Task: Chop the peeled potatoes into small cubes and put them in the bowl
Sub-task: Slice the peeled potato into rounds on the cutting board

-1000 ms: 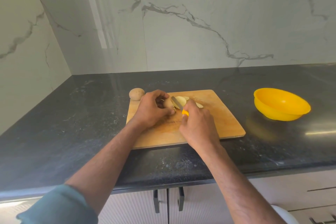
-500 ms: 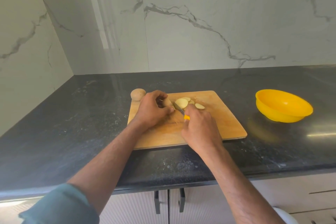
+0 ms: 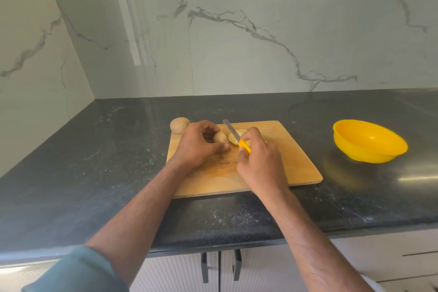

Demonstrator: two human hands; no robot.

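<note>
While the left hand (image 3: 198, 143) pinches the potato (image 3: 220, 137) on the cutting board (image 3: 284, 163), the right hand (image 3: 258, 161) grips the knife (image 3: 234, 136) above the slices (image 3: 233, 138); the yellow bowl (image 3: 369, 141) sits well right.

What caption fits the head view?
Left hand steadies a potato while right hand slices with a knife; yellow bowl waits.

A cutting board (image 3: 272, 173) lies mid-surface (image 3: 94, 173) near the front edge; a whole potato (image 3: 179, 124) touches its far-left corner, a bowl (image 3: 369, 141) stands well right.
</note>
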